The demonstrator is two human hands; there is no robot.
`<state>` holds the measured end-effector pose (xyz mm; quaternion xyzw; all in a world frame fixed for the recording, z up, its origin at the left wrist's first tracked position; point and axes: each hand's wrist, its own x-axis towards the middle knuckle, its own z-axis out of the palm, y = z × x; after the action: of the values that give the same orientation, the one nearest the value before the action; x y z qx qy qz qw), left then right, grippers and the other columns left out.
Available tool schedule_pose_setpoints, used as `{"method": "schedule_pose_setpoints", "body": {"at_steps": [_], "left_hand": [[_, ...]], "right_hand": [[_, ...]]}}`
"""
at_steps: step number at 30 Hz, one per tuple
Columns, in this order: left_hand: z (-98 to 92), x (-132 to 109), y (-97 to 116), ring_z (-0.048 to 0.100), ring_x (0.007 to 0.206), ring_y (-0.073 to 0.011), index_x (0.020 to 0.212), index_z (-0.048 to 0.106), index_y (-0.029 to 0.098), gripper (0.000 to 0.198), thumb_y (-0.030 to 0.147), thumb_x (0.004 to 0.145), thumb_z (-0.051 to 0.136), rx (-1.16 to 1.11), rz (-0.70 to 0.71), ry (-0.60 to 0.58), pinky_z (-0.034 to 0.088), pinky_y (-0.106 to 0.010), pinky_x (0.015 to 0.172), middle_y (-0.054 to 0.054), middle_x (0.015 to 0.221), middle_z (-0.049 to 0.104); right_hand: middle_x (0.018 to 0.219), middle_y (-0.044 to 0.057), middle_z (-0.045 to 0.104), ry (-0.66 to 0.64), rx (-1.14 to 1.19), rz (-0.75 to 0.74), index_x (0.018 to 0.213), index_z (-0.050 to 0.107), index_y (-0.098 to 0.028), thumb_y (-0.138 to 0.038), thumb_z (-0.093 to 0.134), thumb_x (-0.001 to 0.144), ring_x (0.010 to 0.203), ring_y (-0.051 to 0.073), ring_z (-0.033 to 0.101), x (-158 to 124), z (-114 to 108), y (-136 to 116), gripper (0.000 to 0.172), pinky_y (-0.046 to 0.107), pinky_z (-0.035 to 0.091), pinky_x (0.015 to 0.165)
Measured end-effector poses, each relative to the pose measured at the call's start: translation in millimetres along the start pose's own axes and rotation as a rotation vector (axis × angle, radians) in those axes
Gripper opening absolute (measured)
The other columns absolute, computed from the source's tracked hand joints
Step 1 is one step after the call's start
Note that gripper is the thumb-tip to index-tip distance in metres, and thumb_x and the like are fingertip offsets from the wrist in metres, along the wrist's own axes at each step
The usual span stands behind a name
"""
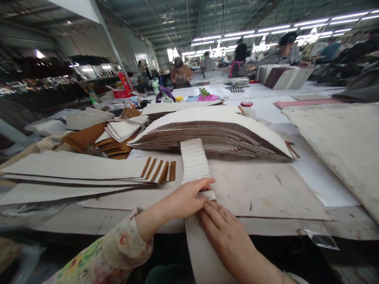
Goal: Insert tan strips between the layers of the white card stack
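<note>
A long row of overlapped white strips [194, 159] runs away from me across a stained work board [266, 189]. My left hand [185, 199] lies over the near end of the row, fingers curled on the nearest strip. My right hand [226, 232] presses flat beside it on a wide white sheet [204, 256] that hangs over the table edge toward me. Beyond the row sits a big fanned stack of brown-and-white sheets [216, 132].
Long white strips with brown ends [89, 169] lie at left, with smaller brown and white stacks [118, 134] behind. A pale rough sheet [346, 146] covers the right. A red-lidded jar [246, 105] stands farther back. Other people work at distant tables.
</note>
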<state>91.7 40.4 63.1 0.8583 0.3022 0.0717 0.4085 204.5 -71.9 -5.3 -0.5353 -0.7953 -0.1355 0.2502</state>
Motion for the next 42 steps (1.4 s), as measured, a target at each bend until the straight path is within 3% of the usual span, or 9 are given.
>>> {"method": "schedule_pose_setpoints", "body": {"at_steps": [5,8,18,33,38,42], "left_hand": [[0.4,3,-1,0.055,0.094,-0.0166,0.100,0.058,0.017,0.035,0.007,0.069,0.046,0.178,0.005,0.041,0.042,-0.027,0.085,-0.004,0.099,0.061],[0.2,2,-1,0.055,0.089,-0.0165,0.090,0.059,0.017,0.025,0.008,0.071,0.046,0.282,0.052,0.062,0.044,-0.027,0.080,-0.002,0.092,0.061],[10.1,-5,0,0.051,0.089,-0.0156,0.095,0.058,0.017,0.020,0.009,0.083,0.043,0.457,0.175,0.120,0.042,-0.028,0.082,-0.003,0.092,0.058],[19.9,-8,4,0.047,0.083,-0.0198,0.099,0.056,0.014,0.022,0.011,0.087,0.038,0.708,0.212,-0.023,0.043,-0.032,0.077,-0.006,0.088,0.055],[14.7,-11,3,0.048,0.084,-0.0184,0.102,0.057,0.016,0.023,0.012,0.086,0.041,0.620,0.195,-0.005,0.043,-0.031,0.077,-0.005,0.088,0.056],[5.4,-22,-7,0.049,0.086,-0.0161,0.097,0.060,0.019,0.021,0.012,0.084,0.045,0.440,0.141,0.110,0.042,-0.028,0.079,-0.003,0.088,0.057]], "right_hand": [[0.110,0.007,0.058,-0.002,0.027,0.005,0.115,0.052,-0.014,-0.013,0.047,0.079,0.102,0.020,0.050,1,-2,1,0.036,0.032,0.042,0.089],[0.108,0.007,0.058,-0.008,0.053,0.019,0.115,0.052,-0.014,-0.013,0.045,0.080,0.101,0.020,0.050,2,-4,1,0.036,0.032,0.042,0.089],[0.107,0.007,0.058,0.027,0.107,0.022,0.112,0.053,-0.013,-0.011,0.040,0.084,0.102,0.020,0.049,0,-4,1,0.032,0.033,0.041,0.091],[0.104,0.008,0.057,0.056,0.184,0.046,0.109,0.055,-0.013,-0.016,0.037,0.087,0.103,0.020,0.048,0,1,4,0.028,0.033,0.039,0.093],[0.091,0.005,0.059,0.054,0.205,0.040,0.097,0.057,-0.016,-0.016,0.039,0.087,0.089,0.017,0.052,10,-4,7,0.021,0.031,0.042,0.085],[0.078,0.002,0.057,-0.021,0.211,0.035,0.083,0.056,-0.019,-0.016,0.040,0.087,0.075,0.016,0.052,17,-8,10,0.017,0.032,0.043,0.072]]}}
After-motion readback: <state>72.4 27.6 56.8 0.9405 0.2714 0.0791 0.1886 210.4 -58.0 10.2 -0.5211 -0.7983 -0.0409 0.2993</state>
